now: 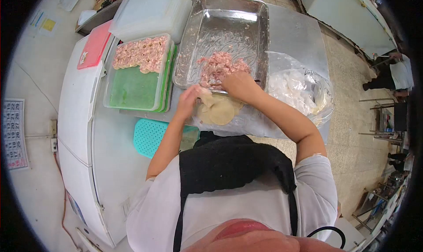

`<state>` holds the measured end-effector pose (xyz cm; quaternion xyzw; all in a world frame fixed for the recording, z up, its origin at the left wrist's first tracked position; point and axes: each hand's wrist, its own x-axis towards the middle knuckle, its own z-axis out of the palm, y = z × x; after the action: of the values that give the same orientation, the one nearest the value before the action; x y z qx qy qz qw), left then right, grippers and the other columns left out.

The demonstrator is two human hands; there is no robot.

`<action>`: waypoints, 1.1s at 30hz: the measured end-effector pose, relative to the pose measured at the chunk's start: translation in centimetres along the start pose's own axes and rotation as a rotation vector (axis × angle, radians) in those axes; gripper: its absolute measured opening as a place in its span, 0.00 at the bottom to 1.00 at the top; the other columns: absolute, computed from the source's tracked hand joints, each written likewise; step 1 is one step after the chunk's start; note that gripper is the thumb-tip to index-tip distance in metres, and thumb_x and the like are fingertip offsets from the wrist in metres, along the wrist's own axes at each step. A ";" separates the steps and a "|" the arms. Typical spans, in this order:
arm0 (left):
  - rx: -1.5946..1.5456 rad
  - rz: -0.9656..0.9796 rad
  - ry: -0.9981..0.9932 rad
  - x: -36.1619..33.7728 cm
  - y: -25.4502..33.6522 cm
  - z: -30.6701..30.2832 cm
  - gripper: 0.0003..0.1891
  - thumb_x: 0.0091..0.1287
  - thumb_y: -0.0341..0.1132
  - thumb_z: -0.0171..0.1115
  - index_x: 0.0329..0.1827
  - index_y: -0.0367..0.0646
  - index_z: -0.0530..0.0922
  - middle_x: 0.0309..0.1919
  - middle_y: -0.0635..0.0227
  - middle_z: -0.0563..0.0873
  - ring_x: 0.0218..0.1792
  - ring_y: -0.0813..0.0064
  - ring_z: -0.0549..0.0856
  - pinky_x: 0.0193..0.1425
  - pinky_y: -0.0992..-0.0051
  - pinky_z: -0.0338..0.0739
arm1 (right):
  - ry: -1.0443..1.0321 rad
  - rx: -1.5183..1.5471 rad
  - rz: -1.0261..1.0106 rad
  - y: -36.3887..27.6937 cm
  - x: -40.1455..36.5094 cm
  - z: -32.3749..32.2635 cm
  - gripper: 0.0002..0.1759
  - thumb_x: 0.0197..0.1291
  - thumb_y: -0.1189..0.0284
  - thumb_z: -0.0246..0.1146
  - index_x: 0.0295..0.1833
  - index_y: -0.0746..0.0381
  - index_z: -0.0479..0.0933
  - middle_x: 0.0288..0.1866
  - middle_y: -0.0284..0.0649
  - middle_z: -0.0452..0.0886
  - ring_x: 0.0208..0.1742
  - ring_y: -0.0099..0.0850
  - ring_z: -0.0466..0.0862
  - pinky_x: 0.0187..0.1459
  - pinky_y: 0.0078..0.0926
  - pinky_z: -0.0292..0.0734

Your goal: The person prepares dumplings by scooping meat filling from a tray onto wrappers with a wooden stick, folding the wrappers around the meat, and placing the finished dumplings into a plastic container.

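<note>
Round pale dough wrappers (221, 113) lie in a loose stack on plastic at the table's front edge. Above them my left hand (189, 101) is closed on a wrapper (205, 95). My right hand (240, 85) reaches over the near rim of the metal tray (229, 36), its fingers closed at the edge of the pink minced filling (220, 68); what they hold is hidden. Left of the tray, a clear container with a green base (134, 89) has rows of filled dumplings (141, 54) across its back part.
Stacked translucent containers (147, 12) stand at the back left, near a red lid (94, 45). A clear plastic bag (299, 91) lies right of the tray. Below the table edge is a turquoise perforated basket (150, 137). Another person (401, 73) is at the far right.
</note>
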<state>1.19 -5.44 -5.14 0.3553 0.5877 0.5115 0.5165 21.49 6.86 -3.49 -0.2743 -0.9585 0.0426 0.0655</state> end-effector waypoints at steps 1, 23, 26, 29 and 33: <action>-0.007 -0.007 -0.004 0.0 0.5 -0.4 0.09 0.68 0.33 0.58 0.44 0.38 0.81 0.39 0.72 0.84 0.41 0.82 0.81 0.45 0.79 0.74 | -0.040 -0.075 -0.015 -0.3 -0.2 -1.7 0.09 0.52 0.69 0.59 0.27 0.61 0.83 0.27 0.45 0.84 0.31 0.40 0.86 0.29 0.40 0.80; -0.736 -0.382 -0.658 -0.4 0.0 -7.6 0.19 0.68 0.34 0.57 0.60 0.35 0.73 0.52 0.63 0.82 0.54 0.73 0.80 0.61 0.70 0.73 | -0.046 -0.129 0.231 -7.8 4.3 -1.4 0.07 0.48 0.72 0.59 0.25 0.60 0.82 0.25 0.45 0.83 0.30 0.40 0.86 0.28 0.39 0.80; -0.556 -0.335 -0.643 -1.2 -0.4 -8.4 0.21 0.69 0.33 0.58 0.63 0.35 0.71 0.54 0.62 0.81 0.54 0.71 0.81 0.61 0.70 0.74 | -0.002 -0.116 0.119 -7.5 5.7 1.3 0.07 0.49 0.72 0.59 0.26 0.60 0.82 0.26 0.46 0.83 0.30 0.40 0.86 0.29 0.37 0.81; -0.437 -0.308 -0.584 -1.5 -0.7 -8.5 0.20 0.70 0.32 0.56 0.63 0.35 0.70 0.55 0.61 0.80 0.54 0.70 0.81 0.60 0.70 0.76 | -0.201 -0.033 0.141 -7.0 7.2 0.2 0.10 0.55 0.70 0.59 0.33 0.61 0.84 0.27 0.49 0.83 0.29 0.42 0.85 0.31 0.37 0.80; -0.684 -0.292 -0.492 -0.5 0.3 -7.4 0.17 0.70 0.29 0.55 0.61 0.34 0.71 0.54 0.60 0.81 0.54 0.68 0.81 0.60 0.68 0.77 | 0.013 0.446 0.105 -4.4 5.3 -0.4 0.15 0.62 0.64 0.58 0.39 0.63 0.84 0.22 0.45 0.81 0.24 0.35 0.83 0.29 0.32 0.76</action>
<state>-5.96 -7.62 -5.12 0.1883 0.2885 0.4983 0.7956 14.79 5.97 -2.00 -0.3025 -0.9094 0.2549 0.1281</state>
